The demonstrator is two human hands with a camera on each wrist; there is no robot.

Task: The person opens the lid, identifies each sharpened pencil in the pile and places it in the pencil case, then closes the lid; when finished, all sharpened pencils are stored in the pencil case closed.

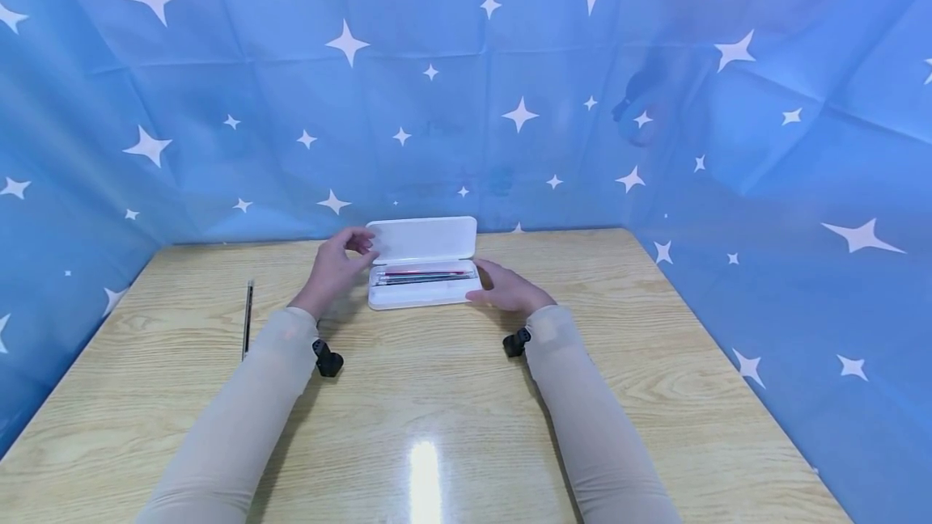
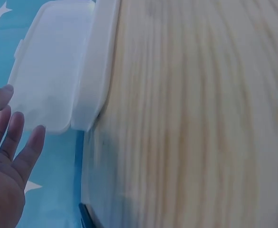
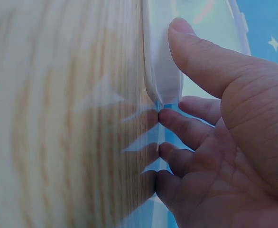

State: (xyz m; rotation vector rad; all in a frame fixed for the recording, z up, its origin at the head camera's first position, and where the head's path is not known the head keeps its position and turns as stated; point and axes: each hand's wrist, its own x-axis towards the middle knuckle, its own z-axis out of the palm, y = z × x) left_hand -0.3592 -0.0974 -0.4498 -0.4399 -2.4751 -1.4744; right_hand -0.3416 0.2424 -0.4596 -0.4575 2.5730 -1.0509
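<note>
A white pencil case (image 1: 422,294) lies near the far edge of the table, its lid (image 1: 424,239) raised and leaning back. Inside it are several thin pens or pencils (image 1: 422,277), one of them red. My left hand (image 1: 340,268) is at the lid's left edge, fingers spread and loosely bent; in the left wrist view the fingertips (image 2: 37,135) are beside the lid's corner, and contact is unclear. My right hand (image 1: 510,288) holds the case's right end, with the thumb (image 3: 200,59) across its front and the other fingers around the end, touching the table.
A dark, slim pen or pencil (image 1: 248,318) lies on the wooden table (image 1: 451,395) at the left, partly hidden by my left sleeve. A blue curtain (image 1: 437,103) with white stars hangs right behind the table's far edge and along the sides.
</note>
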